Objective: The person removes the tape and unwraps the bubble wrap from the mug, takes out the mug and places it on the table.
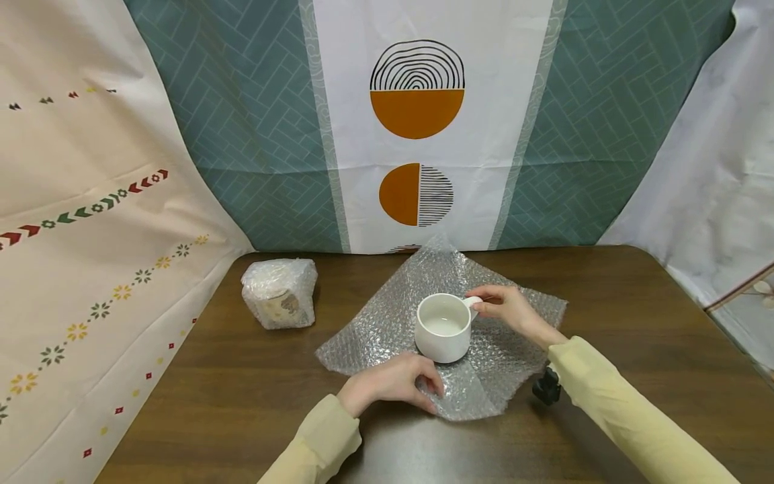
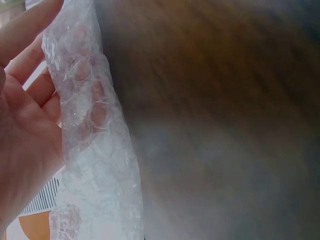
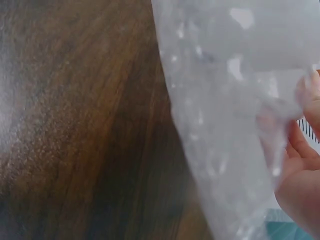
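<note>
A white mug (image 1: pixel 442 336) stands upright on a spread sheet of bubble wrap (image 1: pixel 381 316) in the head view, its handle turned to the right. My right hand (image 1: pixel 510 310) pinches that handle between thumb and fingers. At the near edge of the sheet, my left hand (image 1: pixel 399 382) curls its fingers and thumb about the bubble wrap, just below the mug. The left wrist view has the clear wrap (image 2: pixel 95 125) crossing in front of the fingers, which partly show through it. Blurred wrap (image 3: pixel 205 100) hides part of the right fingers in the right wrist view.
A bubble-wrapped bundle (image 1: pixel 279 294) sits at the back left of the wooden table (image 1: pixel 224 396). Beside the right forearm lies a small black object (image 1: pixel 547 386), partly covered by the sleeve. Patterned cloths (image 1: pixel 272 121) hang behind and along the sides.
</note>
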Motion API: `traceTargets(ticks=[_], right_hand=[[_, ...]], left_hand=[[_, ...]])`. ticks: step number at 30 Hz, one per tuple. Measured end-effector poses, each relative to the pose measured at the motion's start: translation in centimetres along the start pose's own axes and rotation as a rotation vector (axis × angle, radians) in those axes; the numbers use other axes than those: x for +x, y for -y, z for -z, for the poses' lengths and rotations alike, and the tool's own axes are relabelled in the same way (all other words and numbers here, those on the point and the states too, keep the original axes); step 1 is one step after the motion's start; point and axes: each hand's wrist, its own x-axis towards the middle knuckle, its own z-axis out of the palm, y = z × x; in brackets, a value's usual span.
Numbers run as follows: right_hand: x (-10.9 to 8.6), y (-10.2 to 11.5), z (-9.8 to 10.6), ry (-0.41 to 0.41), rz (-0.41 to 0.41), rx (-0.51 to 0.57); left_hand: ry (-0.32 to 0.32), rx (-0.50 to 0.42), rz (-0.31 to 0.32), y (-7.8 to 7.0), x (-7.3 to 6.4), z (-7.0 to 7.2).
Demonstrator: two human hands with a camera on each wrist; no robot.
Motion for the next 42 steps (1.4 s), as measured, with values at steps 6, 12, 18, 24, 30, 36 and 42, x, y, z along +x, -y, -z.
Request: traceTargets(ticks=[6,12,18,24,30,36,42], right_hand=[[-0.1,-0.1,0.0,0.005,0.030,-0.032],[0.1,-0.5,-0.4,-0.003,0.048,-0.016],[0.1,-0.8,-0.3,-0.016,0.048,-0.029],[0.1,-0.9,-0.1,0.003,0.021,-0.032],[-0.4,-0.6,0.0,0.003,-0.005,-0.017],[-0.9,-0.2,0.0,-0.050,-0.023,-0.016],[-1.8,0.5,1.2,-0.183,-0.051,-0.048]], left_hand=[[-0.004,-0.018,-0.001,-0.1,0.0,0.0],[-0.002,-0.037,0.003,0.0,-0.2,-0.1],[-0.001,-0.049,0.013,-0.1,-0.1,-0.1],[0.017,-0.040,0.066,-0.5,-0.1,0.1],[0.023,-0.034,0.066,-0.5,-0.1,0.0],[0.030,-0.040,0.083,-0.6,0.0,0.2],[0.035,-0.020,0.100,-0.6,0.0,0.3]])
